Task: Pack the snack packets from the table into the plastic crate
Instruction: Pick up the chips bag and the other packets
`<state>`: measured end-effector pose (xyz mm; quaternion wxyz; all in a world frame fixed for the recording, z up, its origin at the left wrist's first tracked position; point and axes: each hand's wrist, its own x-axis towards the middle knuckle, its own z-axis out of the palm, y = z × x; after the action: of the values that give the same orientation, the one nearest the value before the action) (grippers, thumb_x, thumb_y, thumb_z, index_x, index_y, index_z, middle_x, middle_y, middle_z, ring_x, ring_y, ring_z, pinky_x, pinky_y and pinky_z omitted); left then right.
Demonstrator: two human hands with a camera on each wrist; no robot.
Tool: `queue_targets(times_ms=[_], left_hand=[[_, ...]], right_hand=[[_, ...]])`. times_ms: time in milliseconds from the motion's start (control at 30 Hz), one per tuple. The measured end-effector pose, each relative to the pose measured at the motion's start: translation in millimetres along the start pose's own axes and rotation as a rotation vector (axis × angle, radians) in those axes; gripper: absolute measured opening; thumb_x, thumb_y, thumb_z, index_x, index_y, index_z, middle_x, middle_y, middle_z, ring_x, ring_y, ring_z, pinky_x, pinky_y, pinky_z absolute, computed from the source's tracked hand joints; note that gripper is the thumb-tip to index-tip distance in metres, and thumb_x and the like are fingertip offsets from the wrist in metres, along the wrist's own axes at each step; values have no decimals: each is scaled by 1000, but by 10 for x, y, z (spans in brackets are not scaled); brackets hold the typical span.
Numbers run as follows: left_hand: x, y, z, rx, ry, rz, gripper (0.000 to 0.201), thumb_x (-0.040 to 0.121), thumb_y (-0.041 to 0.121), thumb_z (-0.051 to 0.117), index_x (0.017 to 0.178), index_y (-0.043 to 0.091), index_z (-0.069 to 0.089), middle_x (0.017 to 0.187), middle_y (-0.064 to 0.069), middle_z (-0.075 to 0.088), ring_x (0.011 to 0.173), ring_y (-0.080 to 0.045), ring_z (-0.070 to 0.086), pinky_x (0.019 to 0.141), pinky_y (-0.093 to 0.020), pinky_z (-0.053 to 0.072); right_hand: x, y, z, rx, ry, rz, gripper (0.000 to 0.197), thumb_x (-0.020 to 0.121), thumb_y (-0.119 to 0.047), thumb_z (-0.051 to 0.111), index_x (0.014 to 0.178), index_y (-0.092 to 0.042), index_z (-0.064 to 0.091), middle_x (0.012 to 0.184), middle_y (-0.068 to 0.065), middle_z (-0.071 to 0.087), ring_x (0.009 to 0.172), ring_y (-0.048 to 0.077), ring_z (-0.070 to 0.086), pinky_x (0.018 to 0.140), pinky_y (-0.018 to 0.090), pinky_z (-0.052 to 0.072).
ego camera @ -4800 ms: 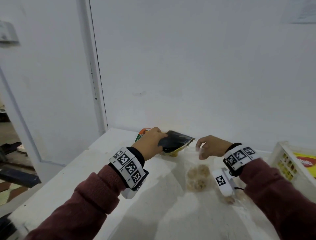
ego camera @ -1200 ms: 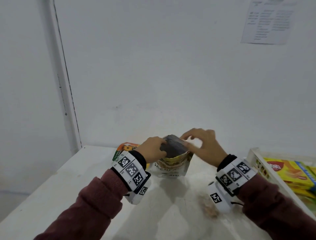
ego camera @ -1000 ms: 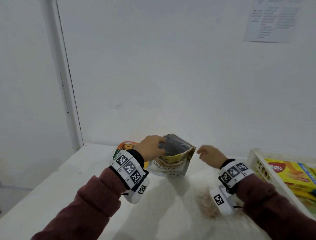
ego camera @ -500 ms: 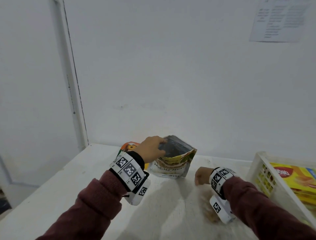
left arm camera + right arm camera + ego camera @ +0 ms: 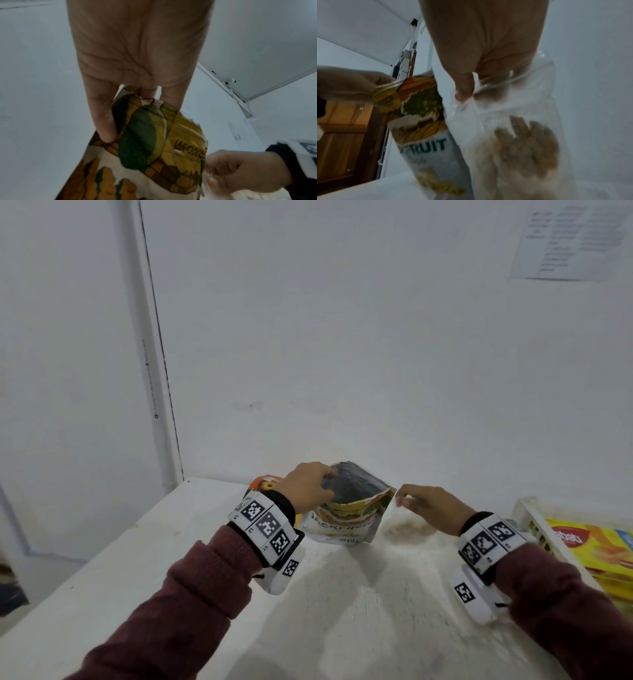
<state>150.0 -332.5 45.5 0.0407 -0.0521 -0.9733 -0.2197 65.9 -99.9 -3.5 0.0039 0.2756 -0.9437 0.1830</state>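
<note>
A jackfruit snack pouch (image 5: 346, 522) stands on the white table (image 5: 342, 611) with its torn top gaping and its dark lining showing. My left hand (image 5: 327, 486) grips the pouch's top left edge; the left wrist view shows thumb and fingers pinching the pouch (image 5: 154, 135). Just right of the pouch's mouth, my right hand (image 5: 402, 498) pinches the top of a clear plastic bag (image 5: 513, 119) that holds brownish snack pieces (image 5: 527, 146). The bag hangs down to the table beside the pouch (image 5: 423, 128). A white plastic crate (image 5: 527, 515) sits at the right edge.
Yellow snack packets (image 5: 596, 546) lie in the crate. An orange packet (image 5: 263, 483) lies by the wall, partly hidden behind my left wrist. A white wall runs close behind the table, and the table's left edge drops off to the floor.
My right hand left the pouch's mouth, dropped to the table, and has now come back up beside the pouch holding the clear bag. My left hand kept hold of the pouch.
</note>
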Motion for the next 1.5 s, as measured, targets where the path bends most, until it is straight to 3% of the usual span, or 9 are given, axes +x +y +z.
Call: queue_targets(times_ms=[133,233,367,467,600,700,833,1067,1500], left_hand=[[-9,-7,-8,29,-13,13,49,92,15,50,140,14,41,145,-4,41,132,-18,39,102,-24,32],[-6,-22,-13,40,-11,19,49,92,16,50,140,15,40,145,-4,40,132,-18,39,102,-24,32],[0,-40,-18,42,-6,22,49,92,16,50,140,15,40,145,-4,40,132,-18,38,101,-24,31],[12,-46,-12,36,-7,23,49,91,16,50,140,14,41,144,-4,41,131,-18,39,101,-24,32],[36,-55,-12,35,-15,25,50,91,15,51,140,13,41,145,-5,40,132,-19,38,101,-25,32],[48,-64,-8,47,-18,35,50,92,16,50,140,13,40,145,-5,39,132,-19,38,102,-25,31],[62,-69,-1,44,-15,40,50,92,16,51,140,13,40,145,-5,40,132,-19,38,102,-25,31],[84,-69,7,39,-26,38,50,92,16,49,141,13,39,146,-5,39,132,-19,37,103,-25,31],[158,-153,26,-60,-144,53,47,97,18,40,143,15,34,150,-4,31,138,-19,29,111,-28,25]], right_hand=[[-20,-18,287,-7,-119,31,7,97,-21,44,103,-20,43,66,-4,48,60,10,43,59,15,35],[-9,-9,381,68,-80,57,17,95,-19,49,92,-24,32,59,-1,45,55,14,39,56,16,34],[27,17,422,45,-38,53,21,92,-31,52,76,-34,40,70,-9,50,75,17,49,62,17,35],[32,-1,454,-76,-161,112,34,76,-51,67,91,-29,45,90,-8,51,91,15,50,76,25,38],[65,-12,484,-255,-328,150,57,64,-46,79,99,-30,37,104,-7,49,96,15,48,81,27,37],[86,-5,502,-433,-300,117,50,70,-46,74,107,-27,46,120,-3,53,108,18,49,95,29,31],[35,-38,478,-688,-151,52,46,76,-50,65,119,-35,56,133,-3,34,127,18,31,107,39,17],[20,-26,549,-666,-118,167,38,96,-28,43,133,-30,46,130,3,48,122,23,43,101,32,32],[-40,-29,552,-557,-189,242,44,92,-7,42,134,-15,35,124,7,53,113,25,55,88,32,44]])
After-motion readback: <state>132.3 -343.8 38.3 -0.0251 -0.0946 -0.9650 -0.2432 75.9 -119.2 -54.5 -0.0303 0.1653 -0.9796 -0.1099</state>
